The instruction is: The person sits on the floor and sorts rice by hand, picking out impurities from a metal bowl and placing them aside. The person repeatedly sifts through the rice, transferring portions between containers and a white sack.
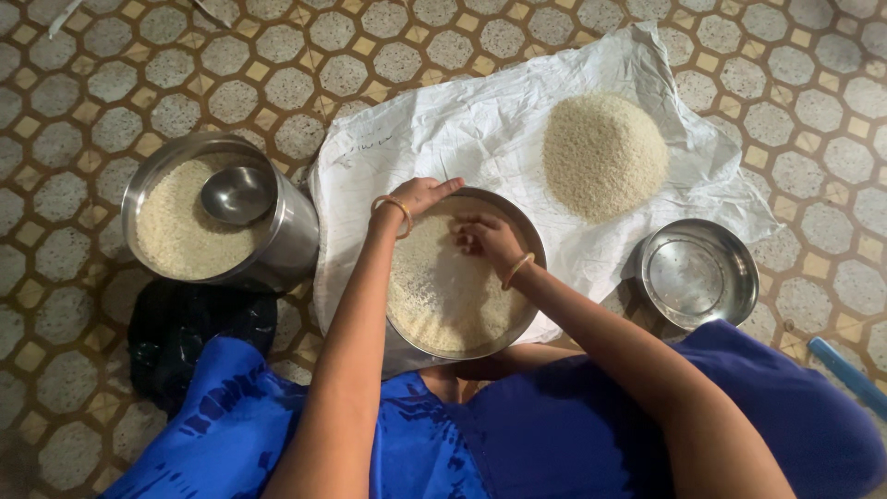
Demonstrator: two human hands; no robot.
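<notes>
Both hands are working over a round steel plate [517, 319] that's sitting at the person's lap, on the near edge of a crumpled white sack [480, 120] spread on the tiled floor [74, 102]. The plate is covered with a thin layer of rice [443, 305].

The left hand [420, 196] is gripping the plate's far rim, fingers curled over the edge and thumb poking out toward the right, so it's closed on the plate itself. The right hand [485, 238] is resting on the rice near the far side, fingertips bunched together and pressing down into the grains. Honestly can't tell if it's pinching anything, the fingertips are too small and blurry to see.

A heap of rice [603, 155] is lying further back on the sack, well apart from both hands. A steel pot [291, 236] of rice with a small steel bowl [238, 194] inside is standing to the left, an empty steel dish [699, 273] to the right.

The near part of the plate is hiding behind the forearms and blue clothing [517, 434]. A blue object [845, 374] at the right edge is cut off, and a dark bundle [185, 337] beside the pot is too dim to make out.
</notes>
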